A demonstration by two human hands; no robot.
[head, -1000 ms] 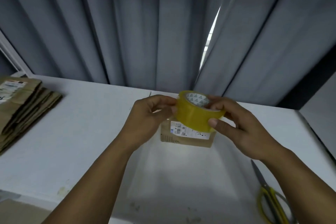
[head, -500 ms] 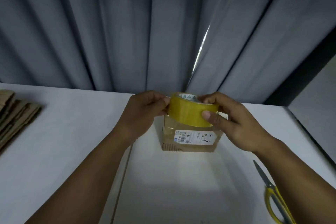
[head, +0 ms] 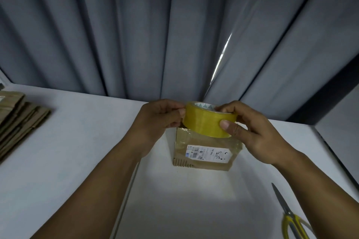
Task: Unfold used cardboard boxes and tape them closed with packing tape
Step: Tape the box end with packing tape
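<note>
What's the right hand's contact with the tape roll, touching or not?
Touching. Head view: the right hand grips the tape roll, thumb pressed on its yellow outer face, fingers curled over the top rim.

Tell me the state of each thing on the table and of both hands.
tape roll: held in both hands
cardboard box: unfolded, standing upright
flattened boxes: stacked at far left
scissors: closed, lying flat
left hand: pinches the tape roll's edge
right hand: grips the tape roll
</note>
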